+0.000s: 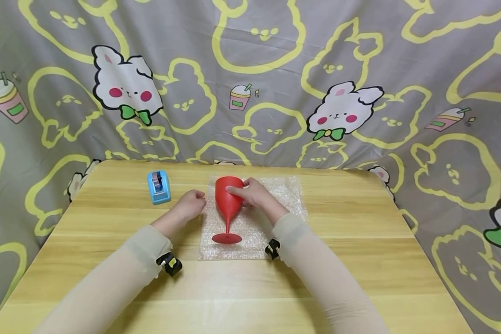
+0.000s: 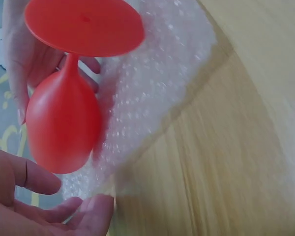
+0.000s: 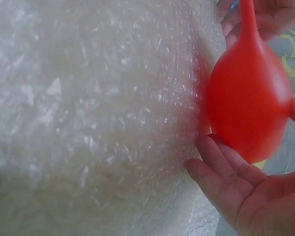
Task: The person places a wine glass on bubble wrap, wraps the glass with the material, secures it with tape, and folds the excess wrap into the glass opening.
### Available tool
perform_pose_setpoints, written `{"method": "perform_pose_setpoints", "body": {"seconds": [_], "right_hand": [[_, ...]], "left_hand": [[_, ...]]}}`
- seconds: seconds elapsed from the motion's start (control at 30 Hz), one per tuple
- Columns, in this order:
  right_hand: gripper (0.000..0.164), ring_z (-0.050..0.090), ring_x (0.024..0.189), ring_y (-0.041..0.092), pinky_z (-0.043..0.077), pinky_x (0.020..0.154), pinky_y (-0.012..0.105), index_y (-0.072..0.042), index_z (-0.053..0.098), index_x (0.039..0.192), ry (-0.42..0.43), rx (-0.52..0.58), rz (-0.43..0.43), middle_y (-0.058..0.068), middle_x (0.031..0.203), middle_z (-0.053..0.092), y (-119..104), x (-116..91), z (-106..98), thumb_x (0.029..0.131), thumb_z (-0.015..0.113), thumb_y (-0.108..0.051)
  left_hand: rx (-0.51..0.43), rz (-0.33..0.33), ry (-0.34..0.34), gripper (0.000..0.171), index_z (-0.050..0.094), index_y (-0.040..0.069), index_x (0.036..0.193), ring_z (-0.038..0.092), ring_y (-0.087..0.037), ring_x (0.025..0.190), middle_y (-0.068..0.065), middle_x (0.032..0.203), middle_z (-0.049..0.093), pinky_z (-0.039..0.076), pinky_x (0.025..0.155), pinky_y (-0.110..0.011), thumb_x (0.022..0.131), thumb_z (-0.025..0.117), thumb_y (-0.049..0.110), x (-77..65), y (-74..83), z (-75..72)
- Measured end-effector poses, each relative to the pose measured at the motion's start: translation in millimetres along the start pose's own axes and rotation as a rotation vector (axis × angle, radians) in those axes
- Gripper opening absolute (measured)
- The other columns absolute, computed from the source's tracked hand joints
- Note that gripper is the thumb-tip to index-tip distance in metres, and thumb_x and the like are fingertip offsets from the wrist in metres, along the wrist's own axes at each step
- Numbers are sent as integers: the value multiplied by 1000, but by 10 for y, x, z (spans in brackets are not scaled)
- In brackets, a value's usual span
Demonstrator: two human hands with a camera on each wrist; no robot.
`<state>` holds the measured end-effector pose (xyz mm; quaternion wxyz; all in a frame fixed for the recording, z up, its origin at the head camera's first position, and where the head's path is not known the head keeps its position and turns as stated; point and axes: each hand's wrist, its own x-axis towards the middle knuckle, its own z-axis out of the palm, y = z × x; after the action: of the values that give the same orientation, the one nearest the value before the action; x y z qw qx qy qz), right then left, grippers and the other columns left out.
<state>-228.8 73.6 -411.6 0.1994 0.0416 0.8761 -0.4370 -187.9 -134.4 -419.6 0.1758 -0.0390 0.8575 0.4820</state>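
Observation:
A red goblet (image 1: 228,197) lies or hovers over a sheet of bubble wrap (image 1: 263,232), its bowl toward the back and its round foot toward the front. My right hand (image 1: 256,192) holds the bowl from the right, thumb on top and other fingers on the far side. In the right wrist view, the right hand's fingers (image 3: 231,182) spread under the bowl. My left hand (image 1: 190,205) is by the wrap's left edge, apart from the goblet. The left wrist view shows its fingers (image 2: 42,179) bent loosely, with no thing visible in their grip.
A blue tape dispenser (image 1: 159,188) stands at the back left of the wooden table (image 1: 338,199). A grey patterned curtain (image 1: 271,93) hangs behind and along the sides. Small black cameras (image 1: 170,264) are strapped at both wrists.

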Motion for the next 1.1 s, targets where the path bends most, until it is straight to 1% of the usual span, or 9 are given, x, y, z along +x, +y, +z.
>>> {"method": "perform_pose_setpoints", "body": {"seconds": [0.07,0.17,0.3,0.5,0.6,0.7,0.93,1.0,1.1], "right_hand": [[74,67,88,30,55,83,42,-1,49,130,-1,2,-1,13,98,62,4,1,5,84,75,-54],[74,67,88,30,55,83,42,-1,48,130,-1,6,-6,13,99,62,13,0,7,85,74,-54],[75,68,87,29,56,81,41,-1,49,131,-4,15,-7,13,99,62,22,-4,-4,86,73,-54],[72,68,86,30,57,81,42,0,49,130,-13,31,0,13,98,62,16,-1,-5,87,74,-51],[71,68,85,30,57,80,41,0,49,130,-15,29,-2,13,98,62,14,7,-6,87,74,-51],[71,68,84,29,58,79,41,1,50,130,-16,33,-1,14,100,62,20,20,-10,87,74,-50],[70,69,89,31,58,81,41,1,50,132,-27,53,11,15,106,62,37,39,-24,87,75,-47],[70,69,90,31,58,82,42,1,50,133,-29,64,14,16,107,62,37,38,-29,87,75,-46],[70,69,91,31,58,83,42,2,49,133,-36,75,15,17,110,62,40,35,-39,88,75,-45]], "left_hand": [[-77,-30,-10,48,40,-17,139,54,-34,109,-31,129,51,51,94,-43,95,40,3,17,7,19],[-173,-72,-28,49,36,-17,142,54,-33,112,-31,130,50,52,95,-44,97,41,3,24,34,37],[-220,-89,-43,49,36,-15,143,51,-36,121,-31,138,47,50,100,-46,98,40,3,33,56,49],[-298,-84,-19,48,40,-13,142,55,-32,116,-28,137,50,52,97,-42,96,40,0,64,36,112],[-317,-63,-6,48,40,-12,143,56,-32,117,-28,139,50,51,99,-42,97,42,2,68,36,137],[-298,-41,14,46,42,-11,142,54,-33,118,-28,139,51,49,99,-43,99,42,6,65,46,147],[-263,-40,65,44,45,-8,142,49,-34,124,-25,141,48,43,106,-45,102,42,11,59,74,162],[-267,-31,70,44,45,-9,142,49,-34,125,-26,141,48,42,107,-45,102,42,10,59,77,170],[-317,-21,62,45,44,-10,142,52,-31,118,-26,137,51,46,102,-42,100,42,5,57,84,193]]}}
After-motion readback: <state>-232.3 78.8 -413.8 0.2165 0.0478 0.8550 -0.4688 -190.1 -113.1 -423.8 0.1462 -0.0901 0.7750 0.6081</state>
